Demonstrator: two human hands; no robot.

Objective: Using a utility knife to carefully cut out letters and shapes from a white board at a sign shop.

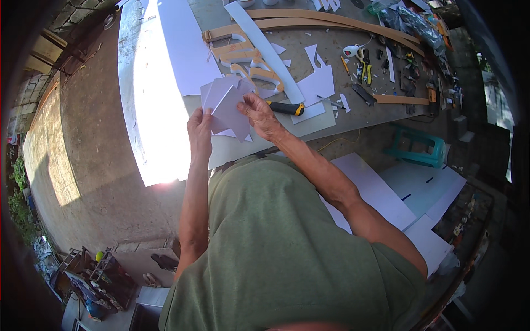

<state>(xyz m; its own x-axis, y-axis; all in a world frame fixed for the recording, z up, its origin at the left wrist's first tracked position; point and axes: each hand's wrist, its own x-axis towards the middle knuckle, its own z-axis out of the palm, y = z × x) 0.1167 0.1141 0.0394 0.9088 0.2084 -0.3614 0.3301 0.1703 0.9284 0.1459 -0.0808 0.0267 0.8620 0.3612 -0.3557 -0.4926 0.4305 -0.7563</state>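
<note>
Several thin white sheet pieces (227,113) with straight and angled cut edges are held up over the near edge of the worktable (353,113). My left hand (200,131) pinches them at their left side. The fingers of my right hand (260,117) grip their right edge. Just right of that hand lies a yellow and black tool handle (287,108), likely a utility knife. Beyond the pieces sit tan-edged, curved letter-like shapes (259,70). A long pale strip (265,51) slants past them.
Large white sheets (190,49) cover the table's left. Curved tan strips (309,19) lie across the back. Pliers (365,69), a black cutter (364,95) and scraps are scattered to the right. A teal stool (417,144) and more white sheets (381,187) are at my right.
</note>
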